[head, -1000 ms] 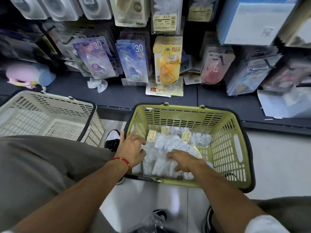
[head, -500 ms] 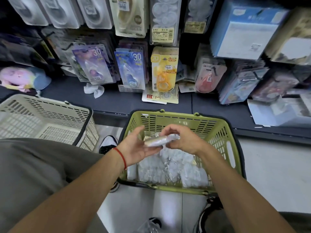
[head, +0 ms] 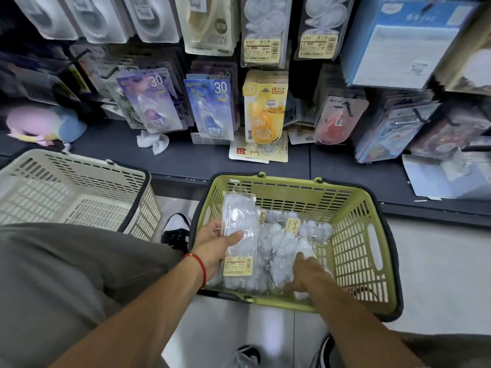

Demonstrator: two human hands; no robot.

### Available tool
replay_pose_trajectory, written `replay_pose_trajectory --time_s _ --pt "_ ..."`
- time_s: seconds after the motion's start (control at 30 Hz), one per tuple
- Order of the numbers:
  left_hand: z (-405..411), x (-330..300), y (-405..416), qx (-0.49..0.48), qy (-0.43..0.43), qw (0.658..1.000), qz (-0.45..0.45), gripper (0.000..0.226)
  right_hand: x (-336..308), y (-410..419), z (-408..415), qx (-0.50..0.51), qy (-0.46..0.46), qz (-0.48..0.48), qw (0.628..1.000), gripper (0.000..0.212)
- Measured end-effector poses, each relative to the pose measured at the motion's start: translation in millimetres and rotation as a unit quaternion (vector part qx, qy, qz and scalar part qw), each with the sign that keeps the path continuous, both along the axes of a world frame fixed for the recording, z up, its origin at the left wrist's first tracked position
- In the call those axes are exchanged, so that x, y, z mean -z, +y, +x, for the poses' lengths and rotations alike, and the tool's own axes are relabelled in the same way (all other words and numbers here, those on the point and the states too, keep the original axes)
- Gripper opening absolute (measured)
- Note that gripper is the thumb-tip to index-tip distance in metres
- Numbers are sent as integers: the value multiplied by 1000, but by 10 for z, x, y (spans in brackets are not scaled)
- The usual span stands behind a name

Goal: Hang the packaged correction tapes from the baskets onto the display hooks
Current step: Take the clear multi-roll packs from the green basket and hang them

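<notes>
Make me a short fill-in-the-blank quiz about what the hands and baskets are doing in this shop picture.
1. The left hand holds a clear packet bearing a ____ price label.
2. The right hand reaches into the ____ basket.
3. The beige basket stands to the ____ of that basket.
4. The left wrist wears a ____ string bracelet.

Missing words: yellow; green; left; red

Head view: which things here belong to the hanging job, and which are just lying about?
Job:
- clear pack held by left hand
- loose packs under right hand
- green basket
- matching hung packs

Lying about:
- beige basket
- plush toy
- white cloth
</notes>
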State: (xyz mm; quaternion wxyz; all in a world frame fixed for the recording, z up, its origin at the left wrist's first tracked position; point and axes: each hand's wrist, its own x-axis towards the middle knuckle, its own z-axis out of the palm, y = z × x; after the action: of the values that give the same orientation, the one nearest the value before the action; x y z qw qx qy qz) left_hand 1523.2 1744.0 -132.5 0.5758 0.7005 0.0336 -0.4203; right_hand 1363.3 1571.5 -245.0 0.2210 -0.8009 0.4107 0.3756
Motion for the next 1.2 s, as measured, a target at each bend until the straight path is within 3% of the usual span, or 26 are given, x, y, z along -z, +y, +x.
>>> replay_pose_trajectory --time_s 0.13,0.2,0.3,0.4,0.57,0.63,0.7,0.77,0.93,1.03,1.1,1.2 --pt "-31 13 -9 -4 -3 1000 7 44 -88 -215 -42 72 -66 20 995 110" --pt "-43 16 -18 -12 5 1000 6 45 -278 -447 -145 173 -130 43 975 85" --pt "-61 76 -59 -24 27 999 -9 46 -670 -776 -354 320 -247 98 909 36" --pt "-122 103 -139 -35 45 998 -4 40 -1064 -899 -487 381 -337 197 838 39" --pt "-245 8 -265 -128 131 983 -10 57 -1390 -816 -444 427 -498 343 673 43" --pt "-290 -77 -286 -145 191 969 -54 48 -1440 -713 -310 427 -530 355 641 54" --pt "-303 -176 -308 -156 236 951 -122 48 -1485 -567 -142 419 -539 369 630 58" --pt "-283 -254 -330 -158 240 940 -183 59 -1531 -414 8 403 -535 359 650 60" --pt "-160 -339 -274 -136 140 959 -207 95 -1624 -254 198 359 -530 290 712 65" --pt "-78 -368 -242 -161 118 949 -245 99 -1657 -249 244 350 -517 254 738 68" --pt "-28 -393 -231 -175 111 946 -249 110 -1657 -244 240 345 -511 271 739 68" --pt "42 -440 -213 -207 125 940 -242 113 -1679 -297 174 348 -533 305 708 53"
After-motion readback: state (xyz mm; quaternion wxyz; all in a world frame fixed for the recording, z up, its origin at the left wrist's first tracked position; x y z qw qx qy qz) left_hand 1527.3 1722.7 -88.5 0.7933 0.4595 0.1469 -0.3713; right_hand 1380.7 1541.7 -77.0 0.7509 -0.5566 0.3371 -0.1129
